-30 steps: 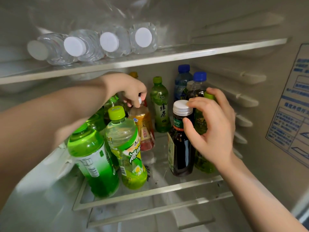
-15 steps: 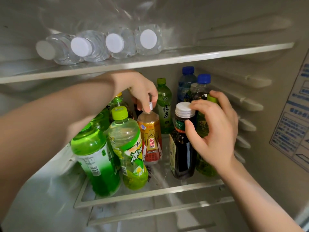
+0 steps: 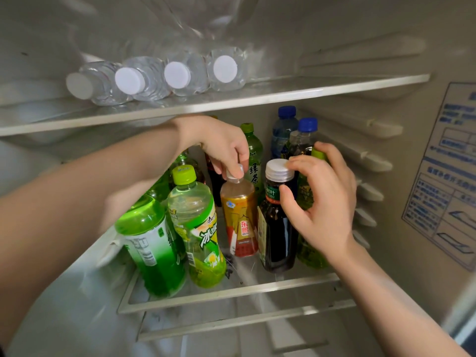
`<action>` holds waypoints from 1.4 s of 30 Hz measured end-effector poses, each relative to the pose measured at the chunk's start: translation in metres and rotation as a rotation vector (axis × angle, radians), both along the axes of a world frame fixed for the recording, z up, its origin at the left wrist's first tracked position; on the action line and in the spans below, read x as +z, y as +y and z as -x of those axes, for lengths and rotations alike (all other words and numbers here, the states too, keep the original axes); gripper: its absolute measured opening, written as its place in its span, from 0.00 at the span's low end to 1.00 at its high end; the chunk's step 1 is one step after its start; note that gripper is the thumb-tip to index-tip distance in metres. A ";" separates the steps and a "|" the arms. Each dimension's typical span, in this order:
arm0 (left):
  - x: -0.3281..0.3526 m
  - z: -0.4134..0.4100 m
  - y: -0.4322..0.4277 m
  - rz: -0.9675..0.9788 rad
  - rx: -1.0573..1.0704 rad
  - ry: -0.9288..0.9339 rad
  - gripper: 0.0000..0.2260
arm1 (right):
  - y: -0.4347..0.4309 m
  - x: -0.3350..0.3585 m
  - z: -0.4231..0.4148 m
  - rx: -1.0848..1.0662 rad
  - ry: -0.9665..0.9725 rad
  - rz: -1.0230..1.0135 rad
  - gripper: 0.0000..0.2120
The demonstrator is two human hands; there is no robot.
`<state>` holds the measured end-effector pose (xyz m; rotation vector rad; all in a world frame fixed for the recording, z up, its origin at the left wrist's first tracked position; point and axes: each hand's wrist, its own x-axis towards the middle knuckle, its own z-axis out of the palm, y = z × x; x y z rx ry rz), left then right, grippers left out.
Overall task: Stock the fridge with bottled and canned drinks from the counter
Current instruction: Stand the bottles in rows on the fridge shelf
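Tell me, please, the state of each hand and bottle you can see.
orange bottle: upright, capped
rightmost green bottle: upright, capped
dark bottle: upright, capped, not held
water bottles: lying down, capped
left hand: pinches the orange bottle's cap
right hand: grips the rightmost green bottle

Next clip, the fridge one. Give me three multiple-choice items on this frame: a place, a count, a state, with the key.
1. Where are the clear water bottles?
A. upright on the lower shelf
B. on their sides on the upper shelf
C. in a door rack

2. How many white caps face the camera from that shelf?
A. two
B. six
C. four

3. What is the left hand doing?
A. its fingers pinch the cap of the orange-labelled bottle
B. resting flat on the shelf
C. holding a can

Key: B, they lie above the upright drinks; C, four round caps in a row; A, they close on that cap.
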<state>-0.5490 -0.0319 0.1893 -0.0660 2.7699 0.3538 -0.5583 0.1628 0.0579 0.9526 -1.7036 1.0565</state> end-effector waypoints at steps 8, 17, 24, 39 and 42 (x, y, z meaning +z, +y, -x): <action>0.008 -0.016 0.006 0.181 -0.016 0.037 0.17 | 0.000 0.003 -0.002 -0.005 -0.026 -0.015 0.13; 0.007 -0.047 -0.024 0.113 0.202 0.300 0.22 | -0.003 0.004 -0.002 -0.019 -0.014 0.000 0.13; 0.009 -0.068 -0.039 0.166 0.238 0.378 0.18 | -0.003 0.005 -0.003 0.020 -0.014 0.006 0.11; 0.002 -0.050 -0.042 -0.170 0.203 0.392 0.13 | 0.002 0.006 -0.004 0.056 -0.053 0.016 0.12; 0.001 -0.037 -0.037 -0.201 0.222 0.390 0.09 | 0.002 0.005 -0.003 0.059 -0.044 0.017 0.12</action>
